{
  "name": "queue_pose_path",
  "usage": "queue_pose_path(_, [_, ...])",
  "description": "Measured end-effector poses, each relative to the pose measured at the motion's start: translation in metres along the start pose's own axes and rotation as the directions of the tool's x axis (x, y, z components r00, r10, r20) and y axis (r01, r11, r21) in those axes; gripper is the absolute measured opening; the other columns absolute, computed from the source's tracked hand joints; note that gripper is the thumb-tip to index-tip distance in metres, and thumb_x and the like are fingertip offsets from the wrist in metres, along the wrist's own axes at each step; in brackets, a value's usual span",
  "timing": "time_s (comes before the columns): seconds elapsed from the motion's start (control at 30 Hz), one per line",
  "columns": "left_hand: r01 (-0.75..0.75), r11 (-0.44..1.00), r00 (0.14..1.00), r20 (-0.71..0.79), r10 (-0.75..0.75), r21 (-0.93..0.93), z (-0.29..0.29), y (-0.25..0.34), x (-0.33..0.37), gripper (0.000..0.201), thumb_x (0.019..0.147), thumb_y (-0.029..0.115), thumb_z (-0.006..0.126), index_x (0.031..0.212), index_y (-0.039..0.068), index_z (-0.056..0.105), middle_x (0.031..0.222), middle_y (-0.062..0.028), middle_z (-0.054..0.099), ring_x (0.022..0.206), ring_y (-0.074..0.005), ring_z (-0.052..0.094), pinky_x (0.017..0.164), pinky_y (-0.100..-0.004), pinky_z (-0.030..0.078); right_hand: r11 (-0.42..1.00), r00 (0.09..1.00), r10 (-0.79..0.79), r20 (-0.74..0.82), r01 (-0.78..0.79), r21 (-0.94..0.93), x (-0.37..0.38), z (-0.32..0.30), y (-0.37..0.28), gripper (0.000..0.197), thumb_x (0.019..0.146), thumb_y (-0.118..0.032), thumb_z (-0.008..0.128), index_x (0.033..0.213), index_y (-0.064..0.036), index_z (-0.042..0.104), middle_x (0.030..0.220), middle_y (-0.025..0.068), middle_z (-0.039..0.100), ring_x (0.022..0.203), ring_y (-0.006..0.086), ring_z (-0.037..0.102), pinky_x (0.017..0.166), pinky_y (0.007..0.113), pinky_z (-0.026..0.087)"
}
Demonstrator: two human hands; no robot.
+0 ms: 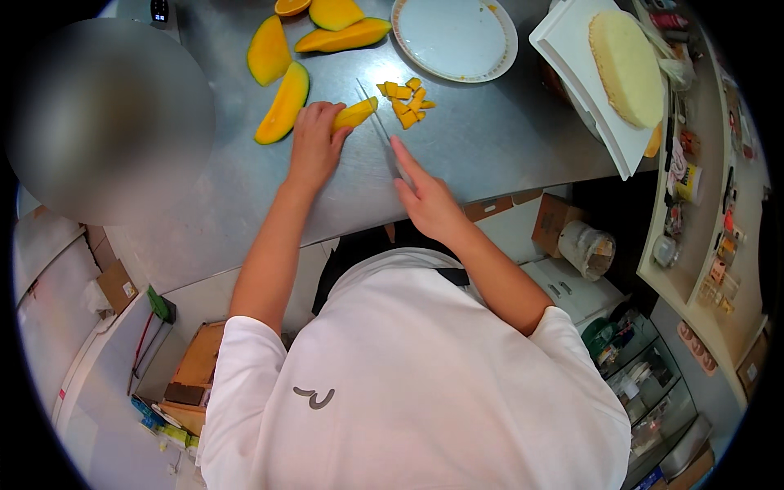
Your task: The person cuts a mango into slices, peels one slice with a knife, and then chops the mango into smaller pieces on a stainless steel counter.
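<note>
My left hand (317,140) holds a peeled-looking mango piece (356,113) down on the metal table, its fingers bent over the left end. A knife (377,122) is in my right hand (425,196), its index finger stretched along the top of the blade. The blade stands at the right end of the mango piece. Just right of it lie several small mango cubes (407,101). Beyond my left hand are thick mango slices with green skin, among them a near slice (283,104) and a long far slice (343,36).
A white plate (454,39) with a patterned rim sits at the far side of the table (523,131). At right, a pale round cake layer (627,69) rests on a white board (600,122). A large blurred grey round shape (110,122) covers the left. Shelves (694,204) stand at right.
</note>
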State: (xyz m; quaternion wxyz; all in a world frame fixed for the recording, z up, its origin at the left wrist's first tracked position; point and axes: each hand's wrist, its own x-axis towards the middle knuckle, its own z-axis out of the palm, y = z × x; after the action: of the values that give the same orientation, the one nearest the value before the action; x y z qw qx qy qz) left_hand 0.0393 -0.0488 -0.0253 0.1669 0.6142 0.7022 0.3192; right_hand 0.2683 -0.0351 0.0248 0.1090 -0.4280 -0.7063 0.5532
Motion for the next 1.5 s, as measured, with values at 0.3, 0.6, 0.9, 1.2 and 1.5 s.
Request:
queue_pose_path(0.3, [-0.014, 0.999, 0.997, -0.079, 0.012, -0.035, 0.013, -0.006, 0.0, 0.037, 0.081, 0.009, 0.073, 0.117, 0.004, 0.063, 0.107, -0.0136, 0.059, 0.1, -0.0331, 0.054, 0.088, -0.0392, 0.045, 0.997, 0.997, 0.066, -0.04, -0.068, -0.04, -0.015, 0.023, 0.008, 0.07, 0.094, -0.002, 0.048, 0.156, -0.0233, 0.022, 0.088, 0.0284, 0.064, 0.076, 0.0462, 0.062, 0.073, 0.045, 0.051])
queue_pose_path(0.6, [-0.071, 0.993, 0.994, -0.084, 0.063, -0.095, 0.011, -0.007, -0.001, 0.037, 0.078, 0.007, 0.075, 0.112, 0.001, 0.063, 0.104, -0.013, 0.059, 0.097, -0.0329, 0.054, 0.086, -0.0401, 0.045, 0.999, 0.997, -0.025, -0.073, 0.022, -0.033, -0.009, 0.029, -0.014, 0.068, 0.096, -0.003, 0.047, 0.156, -0.0222, 0.023, 0.103, 0.0266, 0.063, 0.076, 0.0408, 0.061, 0.075, 0.04, 0.051])
queue_pose_path(0.9, [-0.084, 0.99, 0.988, -0.141, 0.068, -0.109, 0.013, -0.013, -0.002, 0.038, 0.077, 0.008, 0.076, 0.112, 0.001, 0.063, 0.103, -0.0135, 0.059, 0.097, -0.0338, 0.054, 0.086, -0.0407, 0.045, 0.939, 0.934, 0.334, 0.125, -0.341, 0.044, -0.038, 0.021, -0.024, 0.068, 0.097, -0.001, 0.048, 0.156, -0.0219, 0.023, 0.142, 0.0218, 0.051, 0.077, 0.0216, 0.06, 0.081, 0.031, 0.049])
queue_pose_path(1.2, [-0.064, 0.997, 0.979, -0.195, 0.055, -0.042, 0.004, -0.015, -0.013, 0.032, 0.077, 0.007, 0.076, 0.106, 0.002, 0.064, 0.1, -0.0127, 0.059, 0.096, -0.0334, 0.054, 0.084, -0.0405, 0.045, 0.995, 0.996, 0.061, -0.06, -0.065, -0.071, -0.009, 0.049, -0.009, 0.068, 0.095, -0.001, 0.046, 0.156, -0.0215, 0.023, 0.08, 0.0265, 0.063, 0.076, 0.0462, 0.061, 0.077, 0.043, 0.052])
queue_pose_path(1.5, [-0.094, 0.995, 0.975, -0.208, 0.083, -0.04, 0.005, -0.015, -0.007, 0.029, 0.075, 0.005, 0.075, 0.102, 0.001, 0.066, 0.096, -0.0124, 0.059, 0.092, -0.0331, 0.055, 0.081, -0.0404, 0.046, 1.0, 0.998, -0.011, -0.055, 0.011, 0.001, -0.039, 0.035, -0.04, 0.07, 0.097, 0.0, 0.047, 0.157, -0.0225, 0.02, 0.13, 0.0235, 0.059, 0.077, 0.0167, 0.056, 0.077, 0.028, 0.048])
